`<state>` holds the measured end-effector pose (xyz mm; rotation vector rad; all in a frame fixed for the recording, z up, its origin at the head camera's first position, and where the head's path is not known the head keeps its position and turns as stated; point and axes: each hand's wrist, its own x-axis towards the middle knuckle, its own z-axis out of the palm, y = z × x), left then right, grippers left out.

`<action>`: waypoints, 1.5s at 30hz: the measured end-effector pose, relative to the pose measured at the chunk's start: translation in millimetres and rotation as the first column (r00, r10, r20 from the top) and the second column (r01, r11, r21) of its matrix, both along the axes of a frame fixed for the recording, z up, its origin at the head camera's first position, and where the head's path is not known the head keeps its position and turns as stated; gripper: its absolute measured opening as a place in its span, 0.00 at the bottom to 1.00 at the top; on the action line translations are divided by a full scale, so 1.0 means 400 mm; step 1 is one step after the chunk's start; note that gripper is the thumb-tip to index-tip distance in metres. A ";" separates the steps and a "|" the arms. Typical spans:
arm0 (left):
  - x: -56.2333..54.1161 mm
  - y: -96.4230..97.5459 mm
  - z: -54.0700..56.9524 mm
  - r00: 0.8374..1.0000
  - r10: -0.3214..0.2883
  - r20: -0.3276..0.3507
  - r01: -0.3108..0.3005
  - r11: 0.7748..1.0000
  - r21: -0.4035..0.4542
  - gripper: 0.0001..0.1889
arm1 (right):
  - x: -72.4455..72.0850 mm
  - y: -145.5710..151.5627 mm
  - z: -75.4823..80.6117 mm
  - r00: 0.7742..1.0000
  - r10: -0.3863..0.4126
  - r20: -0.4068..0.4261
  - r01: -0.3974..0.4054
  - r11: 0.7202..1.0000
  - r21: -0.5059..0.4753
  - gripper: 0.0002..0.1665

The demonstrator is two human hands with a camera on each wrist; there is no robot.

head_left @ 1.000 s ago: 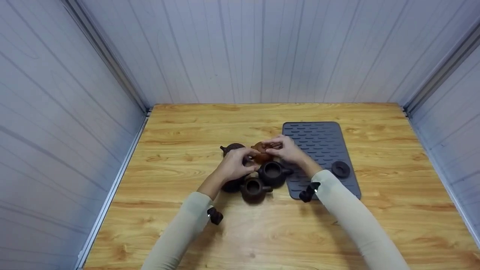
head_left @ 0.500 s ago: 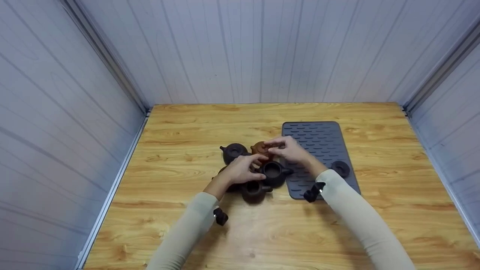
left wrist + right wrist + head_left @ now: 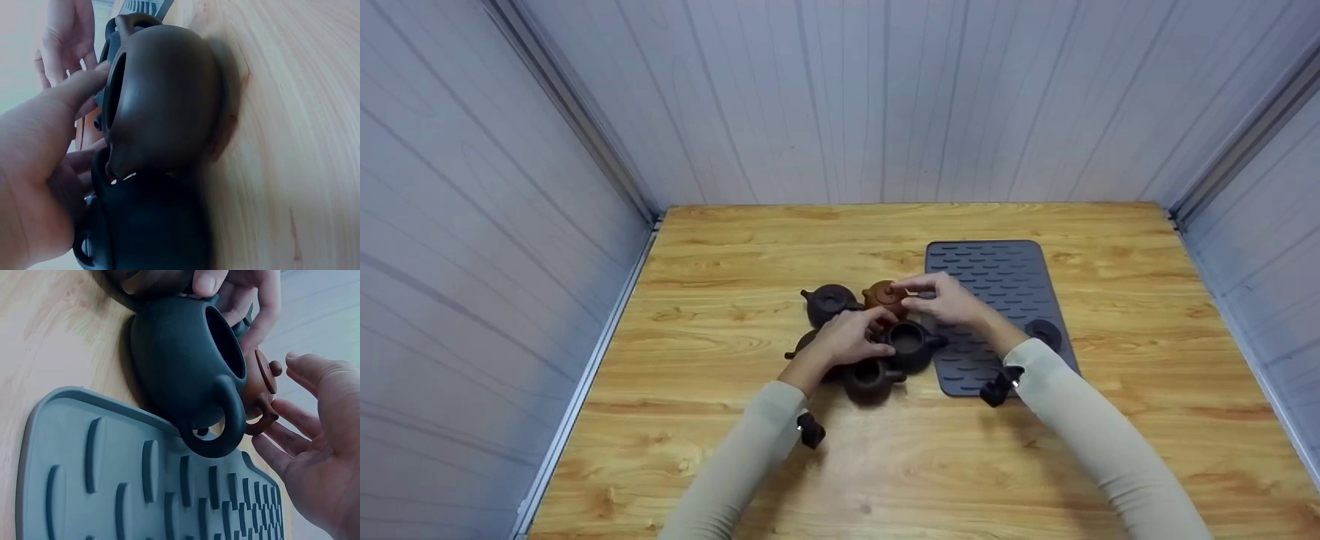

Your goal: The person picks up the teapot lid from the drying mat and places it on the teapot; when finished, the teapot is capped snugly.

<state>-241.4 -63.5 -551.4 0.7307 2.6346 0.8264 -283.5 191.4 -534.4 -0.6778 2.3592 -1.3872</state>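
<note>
The left hand (image 3: 851, 337) reaches over the cluster and holds a lidless black teapot (image 3: 913, 363) on its spout side, thumb in front and fingers behind. In the right wrist view that thumb overlaps the spout area of the black teapot (image 3: 174, 360). Beyond stands a small orange-brown teapot (image 3: 881, 295) with its lid (image 3: 265, 371) on. The right hand (image 3: 952, 304) is relaxed beside this pot, fingertips right at its handle (image 3: 264, 421) and thumb near the lid's knob. A lidless dark brown teapot (image 3: 169, 101) stands nearest the person, below the left hand.
A lidded dark teapot (image 3: 826, 298) stands at the back left. Another dark pot (image 3: 804, 345) is mostly hidden by the left hand. A grey ribbed mat (image 3: 986, 262) lies to the right, bearing a round dark lid (image 3: 1045, 334) partly behind the right forearm.
The left hand has moved from beside the orange-brown teapot toward the person and onto the black teapot. The right hand has drawn slightly right, off the orange-brown teapot's lid.
</note>
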 end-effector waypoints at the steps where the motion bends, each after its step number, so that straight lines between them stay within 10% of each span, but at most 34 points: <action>1: 0.001 0.003 0.001 1.000 0.005 0.002 -0.005 1.000 -0.002 0.26 | 0.003 0.003 0.002 1.000 -0.001 0.006 0.001 1.000 0.008 0.25; 4: 0.009 0.009 0.025 0.999 0.017 0.040 -0.017 1.000 -0.006 0.26 | 0.010 0.010 0.009 1.000 -0.005 0.013 0.005 1.000 0.023 0.26; 13: -0.077 -0.003 -0.106 0.997 -0.025 0.067 0.024 0.999 0.028 0.29 | 0.027 0.044 0.024 0.999 0.008 -0.032 -0.008 1.000 0.006 0.25; 29: -0.138 -0.041 -0.155 0.982 -0.094 0.165 0.072 0.988 0.133 0.25 | 0.088 0.151 0.018 0.997 -0.020 -0.072 0.024 0.998 0.061 0.22; 36: -0.128 -0.043 -0.138 0.985 -0.086 0.148 0.068 0.990 0.124 0.27 | 0.114 0.210 0.014 0.997 -0.048 -0.062 0.052 0.997 0.060 0.22; 45: -0.037 -0.021 -0.001 0.996 -0.021 0.089 0.018 0.999 0.034 0.26 | 0.140 0.282 0.021 0.988 -0.100 -0.115 0.108 0.992 0.067 0.21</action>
